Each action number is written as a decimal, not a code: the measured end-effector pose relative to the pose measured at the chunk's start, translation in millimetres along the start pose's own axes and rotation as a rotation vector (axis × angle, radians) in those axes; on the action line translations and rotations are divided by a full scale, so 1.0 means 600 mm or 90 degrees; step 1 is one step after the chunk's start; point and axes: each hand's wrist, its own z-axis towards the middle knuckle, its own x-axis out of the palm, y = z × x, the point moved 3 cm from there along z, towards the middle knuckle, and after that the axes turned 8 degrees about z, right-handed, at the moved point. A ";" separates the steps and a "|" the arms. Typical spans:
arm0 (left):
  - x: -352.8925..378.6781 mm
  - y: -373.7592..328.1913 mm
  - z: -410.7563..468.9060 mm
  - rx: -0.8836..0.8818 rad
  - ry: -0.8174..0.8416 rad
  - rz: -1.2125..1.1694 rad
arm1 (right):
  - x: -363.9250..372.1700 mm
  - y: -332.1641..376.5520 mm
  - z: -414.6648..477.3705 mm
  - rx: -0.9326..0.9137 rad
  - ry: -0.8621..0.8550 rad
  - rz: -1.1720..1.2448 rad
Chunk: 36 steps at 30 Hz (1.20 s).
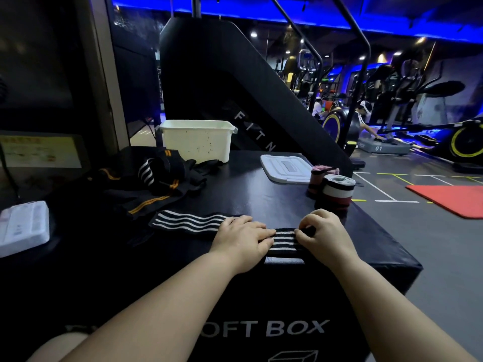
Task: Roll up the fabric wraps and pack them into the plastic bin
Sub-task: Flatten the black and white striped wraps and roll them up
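The left hand (243,239) lies flat, fingers straight and pointing toward the right of the frame, pressing down on a black wrap with white stripes (190,222). Just to its right, the right hand (322,231) has its fingers curled under and pinches the near end of that same wrap, where the fabric bunches up. Whether a turn of the roll is formed under the fingers cannot be told. The rest of the wrap stretches flat toward the left of the frame, across the top of a black padded soft box (261,189) at the centre.

At centre right, near the box's right edge, stand two rolled wraps: a white, red and black roll (337,190) and, touching it on its left, a pink and black roll (319,178). Just behind them lies a white lid (286,168), flat on the box top. At upper centre left stands the white plastic bin (196,142), open; its inside is not visible. In front of the bin, to the left, a loose pile of black wraps (156,176) with orange and white stripes lies unrolled. A white flat object (23,227) sits at the far left edge. A red mat (449,201) lies on the floor at the right.
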 end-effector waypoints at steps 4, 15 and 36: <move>0.000 0.001 -0.002 -0.004 -0.003 -0.001 | -0.003 0.008 -0.002 -0.052 -0.050 -0.097; 0.000 -0.001 -0.006 -0.036 -0.020 0.006 | 0.002 0.027 0.009 -0.038 0.031 -0.186; -0.007 -0.004 -0.012 -0.067 -0.028 0.009 | -0.052 -0.008 -0.006 0.015 -0.045 -0.069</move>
